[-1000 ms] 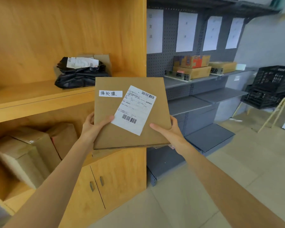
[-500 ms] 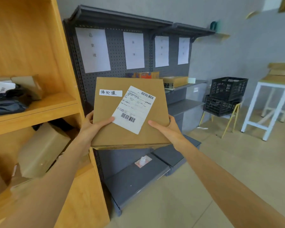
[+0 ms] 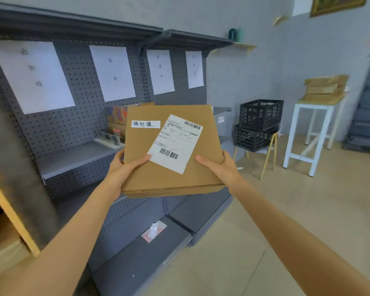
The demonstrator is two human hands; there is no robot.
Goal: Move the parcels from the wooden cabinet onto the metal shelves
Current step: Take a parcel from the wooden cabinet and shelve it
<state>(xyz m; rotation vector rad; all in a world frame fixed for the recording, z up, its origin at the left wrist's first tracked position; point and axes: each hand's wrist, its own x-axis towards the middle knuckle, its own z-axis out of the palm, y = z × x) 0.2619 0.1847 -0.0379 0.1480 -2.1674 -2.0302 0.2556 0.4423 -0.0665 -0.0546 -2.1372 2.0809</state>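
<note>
I hold a flat brown cardboard parcel (image 3: 158, 180) with a white shipping label and a small handwritten sticker, level in front of me. My left hand (image 3: 124, 169) grips its left edge, thumb on top. Gripping the right edge is my right hand (image 3: 220, 167), thumb also on top. Behind the parcel stand the grey metal shelves (image 3: 73, 157) with a pegboard back and paper signs. Several parcels (image 3: 115, 122) sit on the middle shelf, partly hidden by the one I hold. Only a corner of the wooden cabinet (image 3: 11, 221) shows at the far left.
A small red-and-white packet (image 3: 153, 231) lies on the bottom shelf. Two stacked black crates (image 3: 259, 122) rest on a yellow stand to the right. Beyond them stands a white table (image 3: 314, 129) with cardboard boxes (image 3: 325, 86) on top. The floor is beige tile.
The view has swung right, from the wooden cabinet to the metal shelves. The parcel stays held in both hands and is now in front of the shelves.
</note>
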